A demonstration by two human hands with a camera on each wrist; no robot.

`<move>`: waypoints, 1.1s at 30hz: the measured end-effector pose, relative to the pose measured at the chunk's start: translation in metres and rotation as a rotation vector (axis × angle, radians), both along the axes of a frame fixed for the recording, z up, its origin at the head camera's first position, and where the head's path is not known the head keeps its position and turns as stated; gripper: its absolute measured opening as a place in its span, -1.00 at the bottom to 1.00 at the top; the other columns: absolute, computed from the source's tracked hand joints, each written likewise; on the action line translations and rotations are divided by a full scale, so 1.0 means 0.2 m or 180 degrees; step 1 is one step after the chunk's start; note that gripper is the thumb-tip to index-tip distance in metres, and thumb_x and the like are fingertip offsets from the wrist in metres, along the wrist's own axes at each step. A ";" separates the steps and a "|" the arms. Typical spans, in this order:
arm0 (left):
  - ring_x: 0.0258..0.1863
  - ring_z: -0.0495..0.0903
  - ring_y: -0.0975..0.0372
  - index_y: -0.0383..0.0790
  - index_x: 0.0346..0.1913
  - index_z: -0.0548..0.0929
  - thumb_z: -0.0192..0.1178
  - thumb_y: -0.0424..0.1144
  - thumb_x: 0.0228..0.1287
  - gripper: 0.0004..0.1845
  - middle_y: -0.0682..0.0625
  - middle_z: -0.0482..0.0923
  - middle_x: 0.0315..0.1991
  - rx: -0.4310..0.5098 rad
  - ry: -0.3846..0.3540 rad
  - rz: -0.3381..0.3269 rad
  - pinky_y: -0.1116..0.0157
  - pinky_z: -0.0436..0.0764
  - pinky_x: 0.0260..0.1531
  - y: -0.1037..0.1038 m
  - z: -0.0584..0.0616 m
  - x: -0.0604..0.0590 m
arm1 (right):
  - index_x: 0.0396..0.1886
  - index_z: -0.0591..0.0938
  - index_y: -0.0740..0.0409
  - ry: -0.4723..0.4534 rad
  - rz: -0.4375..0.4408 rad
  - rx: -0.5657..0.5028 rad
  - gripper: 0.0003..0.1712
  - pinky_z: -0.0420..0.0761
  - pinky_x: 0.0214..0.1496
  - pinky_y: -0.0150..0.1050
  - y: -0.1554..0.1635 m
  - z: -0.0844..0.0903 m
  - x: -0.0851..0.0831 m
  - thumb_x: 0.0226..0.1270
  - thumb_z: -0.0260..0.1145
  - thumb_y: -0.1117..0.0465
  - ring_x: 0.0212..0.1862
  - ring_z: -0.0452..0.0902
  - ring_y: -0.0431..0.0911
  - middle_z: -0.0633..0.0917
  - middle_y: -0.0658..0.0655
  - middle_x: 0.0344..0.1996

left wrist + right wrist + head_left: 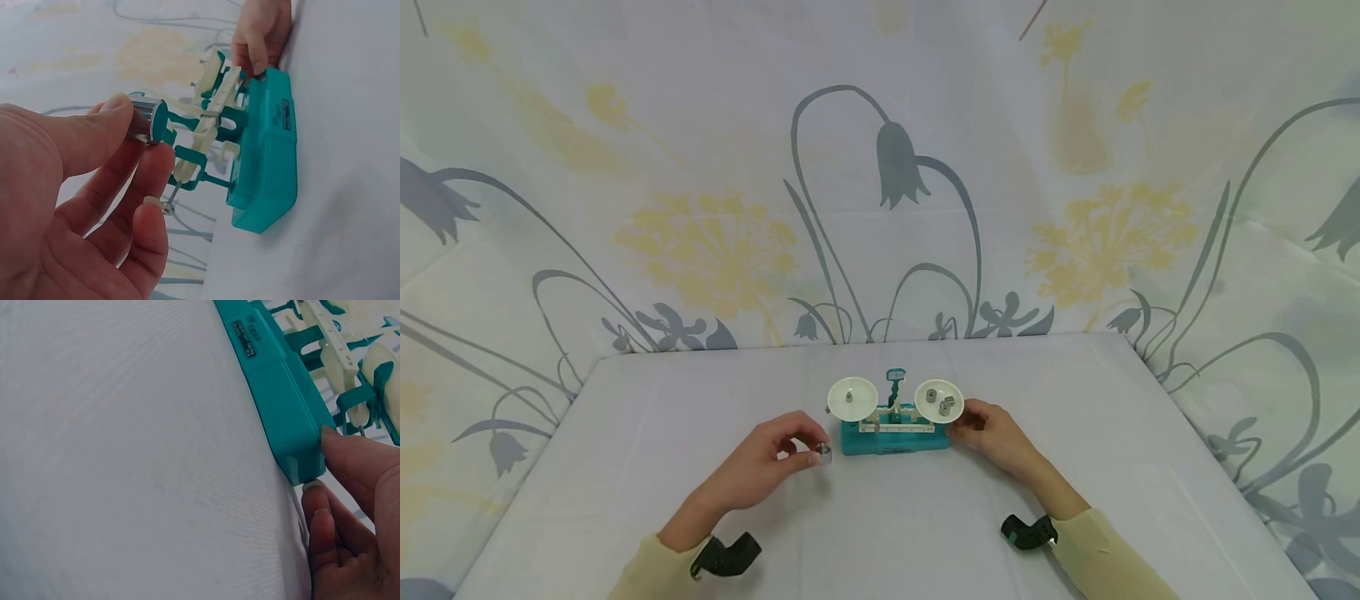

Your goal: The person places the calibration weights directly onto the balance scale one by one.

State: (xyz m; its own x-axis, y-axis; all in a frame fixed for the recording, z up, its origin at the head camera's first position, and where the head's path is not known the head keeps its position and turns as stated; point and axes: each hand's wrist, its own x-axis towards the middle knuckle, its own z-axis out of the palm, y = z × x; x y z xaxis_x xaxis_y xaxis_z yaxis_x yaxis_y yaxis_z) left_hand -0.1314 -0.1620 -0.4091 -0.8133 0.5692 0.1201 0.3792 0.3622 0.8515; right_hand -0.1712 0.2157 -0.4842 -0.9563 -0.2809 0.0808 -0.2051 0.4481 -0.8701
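Note:
A teal balance scale [895, 442] stands on the white-covered table in front of both hands. My left hand [752, 467] pinches a shiny cylindrical metal weight [147, 117] between thumb and fingers, just left of the scale's base. The cream left pan [861, 408] bears one small weight [848, 397]. On the right pan [951, 389] lie several metal weights [945, 407]. At the right end of the base, my right hand [996, 435] grips the corner, its thumb [350, 456] on the upper edge and its fingertips low at the end face.
White cloth covers the table [700, 392], and a flower-patterned curtain [737, 150] rises behind it and at both sides. A black wrist camera [726, 557] is on the left sleeve, another camera [1028, 532] on the right one.

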 end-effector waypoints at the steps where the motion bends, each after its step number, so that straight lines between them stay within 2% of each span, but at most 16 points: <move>1: -0.08 0.59 0.21 -0.15 0.00 0.63 0.26 -0.34 0.37 -0.81 0.14 0.62 -0.13 0.0001 0.0000 0.0011 0.30 0.59 -0.19 0.00 0.00 0.00 | -0.05 0.67 0.21 -0.0014 0.0000 0.0004 -0.70 0.56 -0.13 -0.28 0.00 0.00 0.00 0.24 0.45 0.26 -0.22 0.54 -0.11 0.68 0.03 -0.27; 10: -0.08 0.59 0.19 -0.10 -0.01 0.63 0.26 -0.35 0.37 -0.81 0.14 0.62 -0.12 0.0038 0.0077 0.0067 0.30 0.60 -0.19 0.00 0.02 -0.02 | -0.01 0.66 0.24 -0.0067 -0.0007 -0.0014 -0.68 0.56 -0.11 -0.26 -0.01 0.03 0.01 0.24 0.45 0.29 -0.18 0.54 -0.06 0.69 0.07 -0.23; 12: -0.08 0.59 0.19 -0.07 -0.01 0.63 0.26 -0.36 0.37 -0.80 0.14 0.62 -0.12 0.0048 0.0105 0.0078 0.30 0.60 -0.19 0.00 0.02 -0.02 | -0.01 0.67 0.21 -0.0061 -0.0005 -0.0003 -0.67 0.57 -0.10 -0.26 0.00 0.00 0.00 0.24 0.46 0.26 -0.19 0.55 -0.08 0.69 0.04 -0.23; 21: -0.09 0.58 0.20 -0.07 -0.01 0.63 0.26 -0.37 0.37 -0.80 0.12 0.61 -0.13 0.0057 0.0254 0.0155 0.31 0.58 -0.19 0.00 0.03 -0.05 | -0.03 0.67 0.20 -0.0039 -0.0012 0.0016 -0.68 0.57 -0.12 -0.27 0.01 -0.02 -0.01 0.23 0.46 0.26 -0.20 0.55 -0.10 0.69 0.03 -0.25; 33: -0.07 0.57 0.17 -0.16 0.01 0.62 0.26 -0.36 0.37 -0.80 0.10 0.60 -0.10 0.0042 0.0187 0.0223 0.31 0.57 -0.14 0.03 0.04 -0.06 | -0.03 0.67 0.23 -0.0034 -0.0023 -0.0054 -0.68 0.56 -0.13 -0.27 0.00 -0.01 0.00 0.24 0.46 0.25 -0.21 0.54 -0.11 0.69 0.05 -0.25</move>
